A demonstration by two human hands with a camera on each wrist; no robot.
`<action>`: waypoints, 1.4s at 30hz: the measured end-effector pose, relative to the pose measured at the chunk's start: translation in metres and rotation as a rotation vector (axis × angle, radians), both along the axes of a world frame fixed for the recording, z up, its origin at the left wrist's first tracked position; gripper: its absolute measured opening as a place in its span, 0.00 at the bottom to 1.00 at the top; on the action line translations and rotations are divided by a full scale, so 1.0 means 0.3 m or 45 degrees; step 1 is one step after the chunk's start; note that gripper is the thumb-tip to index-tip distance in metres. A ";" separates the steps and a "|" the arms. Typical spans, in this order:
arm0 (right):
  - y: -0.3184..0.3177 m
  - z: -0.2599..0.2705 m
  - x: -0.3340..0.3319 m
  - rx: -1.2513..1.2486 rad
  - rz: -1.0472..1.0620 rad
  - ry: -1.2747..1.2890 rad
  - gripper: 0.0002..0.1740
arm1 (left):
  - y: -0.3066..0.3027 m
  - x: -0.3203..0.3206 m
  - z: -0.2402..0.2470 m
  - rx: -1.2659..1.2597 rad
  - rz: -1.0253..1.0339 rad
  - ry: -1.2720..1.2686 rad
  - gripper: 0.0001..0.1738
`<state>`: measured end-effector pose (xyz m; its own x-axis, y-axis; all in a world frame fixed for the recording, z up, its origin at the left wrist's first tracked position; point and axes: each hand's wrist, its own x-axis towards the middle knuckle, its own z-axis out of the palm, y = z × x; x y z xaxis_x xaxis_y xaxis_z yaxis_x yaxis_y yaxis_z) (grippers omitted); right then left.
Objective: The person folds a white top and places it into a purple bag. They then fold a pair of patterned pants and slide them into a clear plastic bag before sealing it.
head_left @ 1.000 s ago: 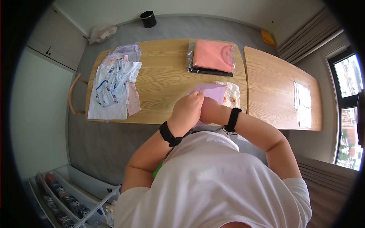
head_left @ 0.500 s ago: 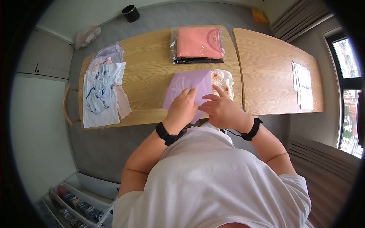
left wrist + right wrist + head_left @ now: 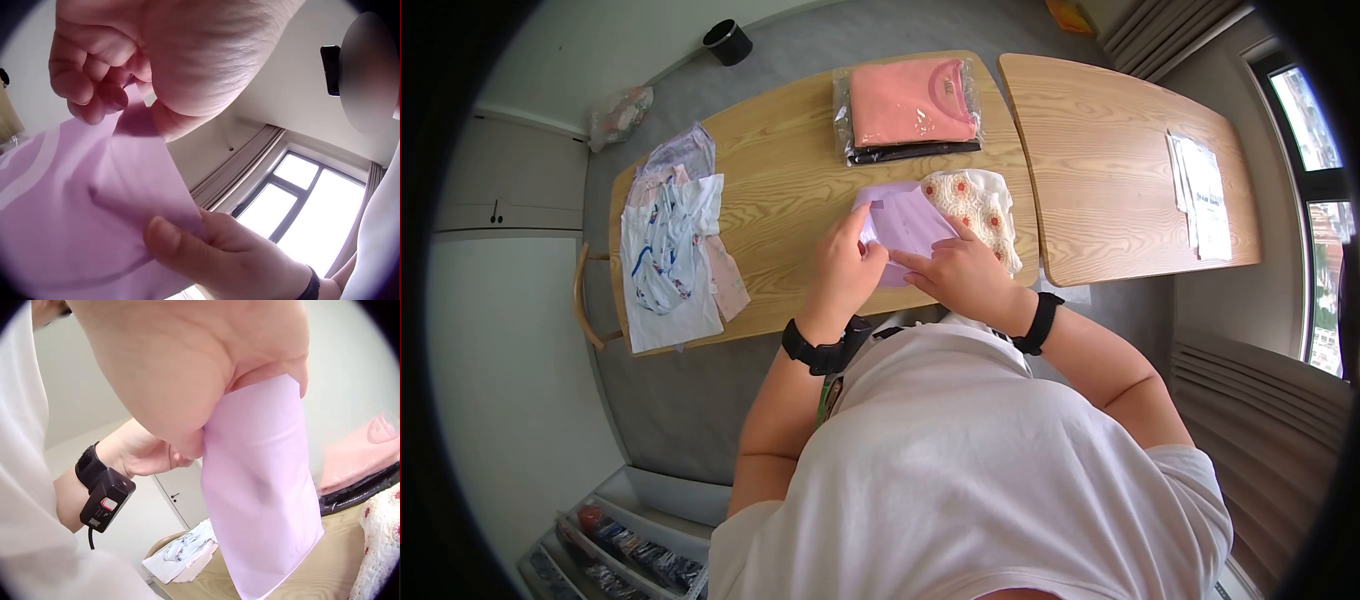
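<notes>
A lilac bag (image 3: 910,222), flat and thin with white print, is held up over the table's front edge. My left hand (image 3: 848,262) pinches its left edge; in the left wrist view the curled fingers (image 3: 94,81) grip a corner. On the other side, my right hand (image 3: 975,277) holds the near right edge, with the thumb lying over the lilac surface in the left wrist view. The bag (image 3: 262,487) hangs below the right palm in the right wrist view. Just beyond the right hand lies a folded cream garment (image 3: 980,205) with red-centred flowers.
Pink clothing in a clear bag (image 3: 912,105) lies on a black item at the back of the table (image 3: 785,150). Loose clothes (image 3: 670,250) are piled at the left end. White sheets (image 3: 1200,195) lie on the right table. Bins (image 3: 640,530) stand on the floor behind left.
The hands, close together before, have moved apart with the lilac bag between them. The bag was lowered flat, printed side showing, and is now turned, its plainer side showing. The view has shifted.
</notes>
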<state>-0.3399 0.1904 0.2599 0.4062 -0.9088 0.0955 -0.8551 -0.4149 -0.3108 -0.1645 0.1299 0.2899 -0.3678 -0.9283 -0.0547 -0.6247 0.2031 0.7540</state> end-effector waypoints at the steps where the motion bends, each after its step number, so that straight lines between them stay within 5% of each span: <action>1: -0.002 0.001 0.002 -0.021 0.032 -0.022 0.18 | -0.005 0.014 0.013 -0.004 0.001 -0.002 0.26; 4: -0.008 -0.001 0.007 -0.129 0.141 -0.056 0.17 | -0.006 0.054 0.036 0.046 -0.120 -0.095 0.25; 6: -0.013 0.012 0.009 -0.212 0.208 -0.064 0.17 | -0.004 0.067 0.052 -0.594 -0.196 -0.238 0.25; 9: -0.020 0.074 0.002 -0.225 0.391 0.037 0.16 | -0.055 0.084 0.108 -0.805 -0.437 -0.258 0.20; 13: -0.061 0.099 -0.008 -0.187 0.668 0.096 0.18 | -0.128 0.089 0.139 -0.704 -0.718 -0.294 0.11; 16: -0.078 0.128 -0.014 -0.212 0.762 0.118 0.16 | -0.175 0.085 0.136 -0.561 -0.961 -0.378 0.18; 22: -0.053 0.132 -0.036 -0.251 0.642 0.069 0.16 | -0.151 0.089 0.186 -0.419 -0.954 -0.754 0.22; 27: -0.015 0.100 -0.062 -0.235 0.547 -0.004 0.22 | -0.132 0.089 0.170 -0.523 -0.958 -0.730 0.25; 30: 0.003 0.097 -0.091 -0.351 0.409 -0.383 0.27 | -0.124 0.071 0.167 -0.532 -0.923 -0.695 0.26; 32: -0.016 0.026 -0.191 -0.376 -0.158 -0.612 0.31 | -0.122 0.057 0.165 -0.495 -0.900 -0.706 0.26; 36: -0.059 -0.455 -0.406 0.243 -1.263 -0.810 0.39 | -0.126 0.038 0.156 -0.505 -0.898 -0.704 0.26; 39: -0.062 -0.577 -0.407 0.867 -1.627 -1.161 0.54 | -0.127 0.023 0.158 -0.529 -0.889 -0.695 0.26; 42: -0.084 -0.641 -0.359 0.798 -1.665 -1.274 0.57 | -0.129 0.006 0.161 -0.527 -0.882 -0.718 0.26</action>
<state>-0.4476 0.1653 0.0676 -0.5431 -0.5551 -0.6300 0.1024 0.7010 -0.7058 -0.1627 0.0911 0.3383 -0.8575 -0.5029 -0.1082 -0.5144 0.8408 0.1686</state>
